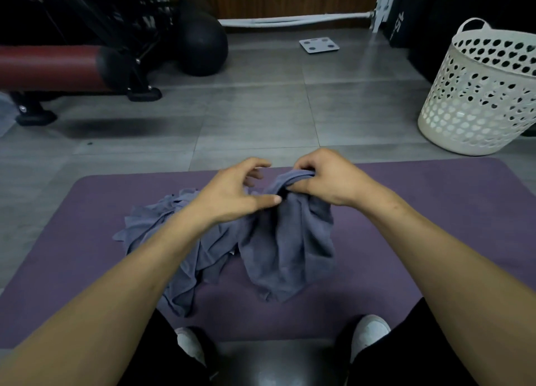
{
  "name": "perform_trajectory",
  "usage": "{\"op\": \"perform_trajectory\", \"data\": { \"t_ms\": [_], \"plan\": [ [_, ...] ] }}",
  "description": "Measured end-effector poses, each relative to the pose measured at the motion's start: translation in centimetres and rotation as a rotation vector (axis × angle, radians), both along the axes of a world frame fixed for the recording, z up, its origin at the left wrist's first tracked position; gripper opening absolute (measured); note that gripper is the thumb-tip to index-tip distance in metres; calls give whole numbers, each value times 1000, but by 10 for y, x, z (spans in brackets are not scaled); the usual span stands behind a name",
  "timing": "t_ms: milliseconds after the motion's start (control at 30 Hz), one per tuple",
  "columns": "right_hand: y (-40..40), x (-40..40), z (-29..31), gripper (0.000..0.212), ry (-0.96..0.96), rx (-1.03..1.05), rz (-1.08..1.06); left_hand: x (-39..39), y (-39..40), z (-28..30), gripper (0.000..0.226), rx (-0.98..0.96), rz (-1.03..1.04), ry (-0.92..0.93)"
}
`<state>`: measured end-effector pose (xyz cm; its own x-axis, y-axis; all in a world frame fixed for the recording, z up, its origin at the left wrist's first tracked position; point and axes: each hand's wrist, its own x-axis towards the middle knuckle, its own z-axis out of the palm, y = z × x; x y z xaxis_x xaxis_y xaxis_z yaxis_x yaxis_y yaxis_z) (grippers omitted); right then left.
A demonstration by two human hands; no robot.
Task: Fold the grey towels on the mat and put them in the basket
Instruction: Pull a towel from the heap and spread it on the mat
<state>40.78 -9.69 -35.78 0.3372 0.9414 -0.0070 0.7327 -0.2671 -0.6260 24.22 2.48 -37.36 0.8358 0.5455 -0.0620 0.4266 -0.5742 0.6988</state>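
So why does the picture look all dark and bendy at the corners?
Head view: a wide-angle lens curves the mat edges and darkens the corners; the gym gear top left sits in shadow; the basket and right hand gripping the towel are lit clearly.

The right hand point(327, 179) gripped a bunched grey towel point(290, 240) lifted above the purple mat point(435, 226), while the left hand point(235, 194) hovered beside it, fingers loose. More grey cloth point(162, 232) lay crumpled on the mat; a white basket point(475, 95) stood on the floor to the right
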Motion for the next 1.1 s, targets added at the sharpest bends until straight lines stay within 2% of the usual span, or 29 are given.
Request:
{"op": "perform_trajectory", "data": {
  "t_ms": [33,133,233,333,433,533,633,700,767,867,967,1033,1100],
  "plan": [
    [3,-4,0,10,2,30,-1,5,-5,2,46,-48,0,-56],
    [7,-4,-3,19,78,125,-79,14,-9,10,4,-186,67,-161],
    [0,9,-4,30,334,72,-75,10,0,23,18,-428,250,-304],
    [-10,14,-10,22,347,-65,-12,1,10,33,17,-619,250,-395],
    [-7,10,-16,18,341,-85,-2,-5,13,31,16,-705,155,-369],
    [3,1,-16,18,349,-79,-66,-2,15,23,15,-599,221,-349],
    [12,-7,-14,16,463,-19,-248,-2,24,15,4,-213,379,-249],
    [17,-12,-15,16,639,41,-400,-3,24,9,15,-63,391,-138],
    [23,-15,-15,20,904,117,-505,-1,19,4,22,-39,373,-92],
    [29,-20,-13,5,1252,214,-562,3,5,4,13,-143,237,-90],
    [35,-25,-17,7,1324,235,-639,5,-3,6,20,-195,90,-31],
    [38,-27,-20,5,1346,232,-675,8,-5,0,25,-153,105,-22],
    [38,-28,-20,4,1371,225,-674,13,-6,-6,17,-82,159,-47]
  ]
}}
